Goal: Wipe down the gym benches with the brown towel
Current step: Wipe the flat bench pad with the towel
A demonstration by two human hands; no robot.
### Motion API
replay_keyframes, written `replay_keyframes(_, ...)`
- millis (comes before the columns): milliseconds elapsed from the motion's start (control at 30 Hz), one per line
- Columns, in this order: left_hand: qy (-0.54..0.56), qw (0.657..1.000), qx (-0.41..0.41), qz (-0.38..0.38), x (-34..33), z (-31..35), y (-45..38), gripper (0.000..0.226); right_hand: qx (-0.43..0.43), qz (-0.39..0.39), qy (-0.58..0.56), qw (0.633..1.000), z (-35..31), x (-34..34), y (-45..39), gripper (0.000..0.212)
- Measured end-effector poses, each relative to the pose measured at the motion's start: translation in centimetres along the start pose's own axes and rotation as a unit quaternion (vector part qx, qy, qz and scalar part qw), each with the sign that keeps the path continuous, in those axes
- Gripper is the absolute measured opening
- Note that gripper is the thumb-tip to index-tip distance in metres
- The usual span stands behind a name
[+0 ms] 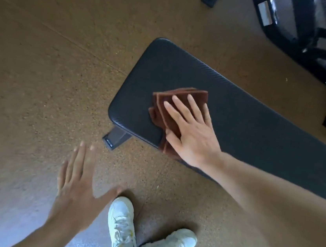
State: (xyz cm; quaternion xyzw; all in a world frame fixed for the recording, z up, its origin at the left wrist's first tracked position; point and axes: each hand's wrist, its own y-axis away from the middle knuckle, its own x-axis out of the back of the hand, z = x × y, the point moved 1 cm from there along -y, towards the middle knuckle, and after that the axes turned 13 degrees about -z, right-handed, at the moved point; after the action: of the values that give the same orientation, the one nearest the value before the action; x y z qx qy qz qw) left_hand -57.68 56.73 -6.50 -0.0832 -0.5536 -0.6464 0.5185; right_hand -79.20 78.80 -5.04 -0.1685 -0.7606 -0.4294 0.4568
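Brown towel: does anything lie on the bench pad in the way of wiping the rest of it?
Nothing visible does. The right hand presses the brown towel flat near the end of the bench pad, and the pad's visible surface is bare on toward the right edge of the view. The left hand hovers open over the floor.

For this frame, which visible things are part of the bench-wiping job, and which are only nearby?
Part of the job:
brown towel, folded, lying on the pad
gym bench, the pad under the towel
right hand, flat on the towel
left hand, open and empty over the floor

Only nearby:
black equipment frame, top right
white sneakers
speckled floor
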Motion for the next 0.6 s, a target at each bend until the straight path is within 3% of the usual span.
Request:
replay_keyframes(167, 0.024, 1.000, 0.020, -0.003, -0.5, -0.2, 1.7, 0.115, -0.153, 0.062, -0.179, 0.970, -5.8, 4.2, -10.5, 0.072)
replay_keyframes(300, 0.045, 0.999, 0.006, 0.008, 0.5, 3.1, 1.3, 0.106, -0.005, 0.075, -0.062, 0.995, -6.8, 1.3, -5.7, 0.067)
replay_keyframes(367, 0.038, 0.999, -0.021, -0.005, 1.1, 5.3, 1.0, 0.104, 0.004, 0.058, -0.036, 0.998, -4.0, -0.3, -2.0, 0.068)
replay_keyframes(467, 0.012, 0.997, -0.076, -0.028, 1.9, 9.5, 0.6, 0.103, -0.153, 0.059, -0.097, 0.982, 1.6, -2.5, 4.2, 0.069)
replay_keyframes(600, -0.006, 0.985, -0.159, -0.067, 2.3, 15.4, -0.4, 0.097, -0.390, 0.073, -0.244, 0.885, 7.9, -5.4, 13.9, 0.069)
